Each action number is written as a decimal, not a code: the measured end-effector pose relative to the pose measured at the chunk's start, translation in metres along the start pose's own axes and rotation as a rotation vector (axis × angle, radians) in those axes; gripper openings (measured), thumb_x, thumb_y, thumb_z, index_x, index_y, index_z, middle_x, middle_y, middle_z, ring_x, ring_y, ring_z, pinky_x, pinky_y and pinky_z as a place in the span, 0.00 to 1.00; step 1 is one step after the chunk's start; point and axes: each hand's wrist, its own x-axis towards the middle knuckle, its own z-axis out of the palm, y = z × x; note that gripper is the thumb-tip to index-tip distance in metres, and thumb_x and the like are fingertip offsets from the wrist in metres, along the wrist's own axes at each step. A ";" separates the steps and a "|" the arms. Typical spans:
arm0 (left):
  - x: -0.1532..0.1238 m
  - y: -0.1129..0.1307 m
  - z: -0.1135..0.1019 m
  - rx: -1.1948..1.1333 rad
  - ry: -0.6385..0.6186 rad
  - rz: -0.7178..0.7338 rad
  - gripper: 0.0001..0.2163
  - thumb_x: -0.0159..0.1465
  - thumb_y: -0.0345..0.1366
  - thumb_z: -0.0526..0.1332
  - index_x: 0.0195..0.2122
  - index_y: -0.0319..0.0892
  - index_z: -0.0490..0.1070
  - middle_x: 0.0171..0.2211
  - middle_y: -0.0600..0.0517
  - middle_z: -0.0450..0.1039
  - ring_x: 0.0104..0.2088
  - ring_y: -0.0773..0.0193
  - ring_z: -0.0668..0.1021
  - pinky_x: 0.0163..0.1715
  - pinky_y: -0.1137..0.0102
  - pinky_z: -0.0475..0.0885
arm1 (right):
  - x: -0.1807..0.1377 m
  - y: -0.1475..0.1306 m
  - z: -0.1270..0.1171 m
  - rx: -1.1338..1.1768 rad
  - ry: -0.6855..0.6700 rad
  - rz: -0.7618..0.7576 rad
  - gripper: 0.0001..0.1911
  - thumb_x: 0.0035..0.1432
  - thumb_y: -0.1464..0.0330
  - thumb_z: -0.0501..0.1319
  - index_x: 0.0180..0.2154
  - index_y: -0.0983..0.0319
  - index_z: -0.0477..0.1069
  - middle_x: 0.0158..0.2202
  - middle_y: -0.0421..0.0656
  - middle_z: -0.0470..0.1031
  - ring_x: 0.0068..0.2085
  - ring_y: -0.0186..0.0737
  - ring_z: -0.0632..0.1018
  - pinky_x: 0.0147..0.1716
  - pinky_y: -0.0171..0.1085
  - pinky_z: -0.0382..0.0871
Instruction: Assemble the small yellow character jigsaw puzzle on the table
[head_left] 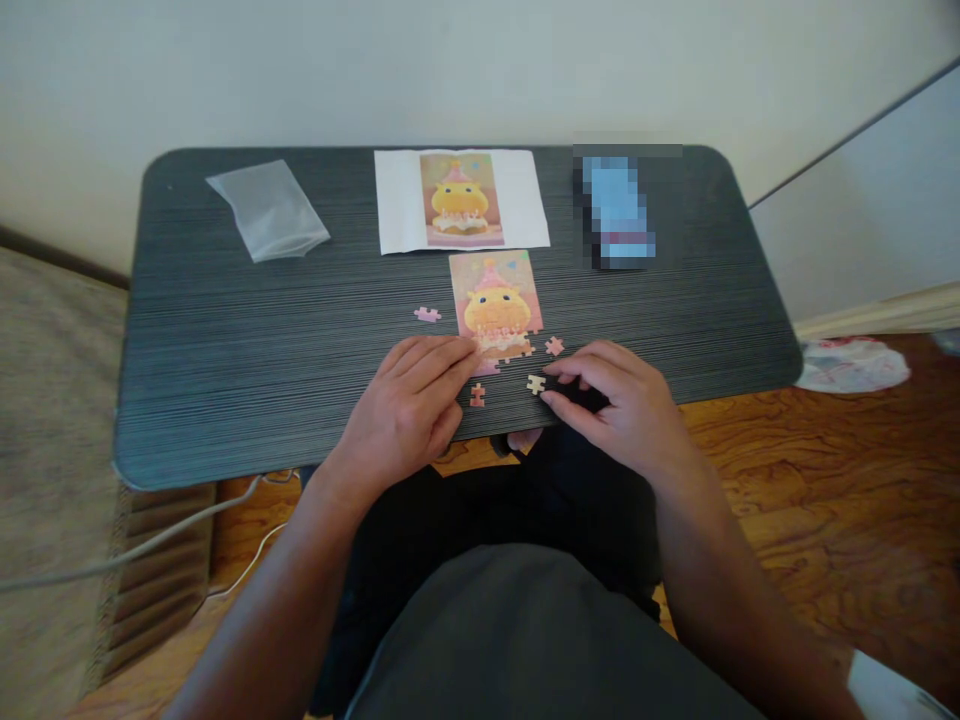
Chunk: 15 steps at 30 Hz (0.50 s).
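Observation:
A nearly filled jigsaw puzzle (pixel 496 295) of a yellow cartoon animal with a cake lies in front of me, its lower edge ragged. My left hand (pixel 409 400) rests palm down with fingers stretched out, the fingertips on the puzzle's lower left edge and covering part of it. Thumb and forefinger of my right hand (pixel 615 400) close on the right side of a pale puzzle piece (pixel 535 384), just below the puzzle. Loose around them are a reddish piece (pixel 478 395), a pink piece (pixel 554 346) and a pinkish-purple piece (pixel 427 315).
Behind the puzzle lies a white sheet (pixel 401 205) with the same picture printed on it. A clear plastic bag (pixel 274 212) is at the back left of the dark table (pixel 247 370); a blurred-out blue object (pixel 619 205) sits back right. Cables (pixel 172 530) hang at the left.

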 end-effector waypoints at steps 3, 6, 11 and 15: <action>-0.002 -0.001 0.001 -0.013 0.035 -0.013 0.25 0.68 0.23 0.59 0.66 0.40 0.72 0.64 0.40 0.75 0.65 0.48 0.77 0.66 0.46 0.74 | 0.000 -0.002 0.005 -0.032 -0.032 0.016 0.10 0.69 0.64 0.69 0.50 0.58 0.78 0.45 0.46 0.79 0.47 0.48 0.80 0.47 0.46 0.75; -0.003 -0.001 0.001 -0.004 0.068 -0.022 0.24 0.67 0.22 0.59 0.64 0.40 0.73 0.63 0.40 0.76 0.64 0.47 0.77 0.66 0.45 0.74 | -0.001 -0.003 0.010 -0.055 -0.039 0.025 0.10 0.69 0.64 0.68 0.50 0.58 0.78 0.45 0.46 0.78 0.48 0.49 0.80 0.47 0.46 0.75; -0.004 -0.001 0.002 0.029 0.091 -0.012 0.22 0.67 0.23 0.60 0.62 0.40 0.76 0.60 0.41 0.78 0.62 0.46 0.78 0.63 0.44 0.76 | -0.003 0.000 0.016 -0.090 -0.001 -0.018 0.08 0.73 0.63 0.65 0.48 0.59 0.79 0.44 0.47 0.79 0.46 0.48 0.80 0.47 0.46 0.75; -0.005 -0.001 0.002 0.045 0.102 -0.006 0.22 0.66 0.23 0.60 0.60 0.42 0.77 0.58 0.42 0.79 0.60 0.47 0.79 0.62 0.44 0.77 | -0.001 0.000 0.017 -0.034 0.042 -0.018 0.08 0.75 0.64 0.62 0.47 0.58 0.80 0.44 0.46 0.80 0.46 0.46 0.81 0.47 0.45 0.75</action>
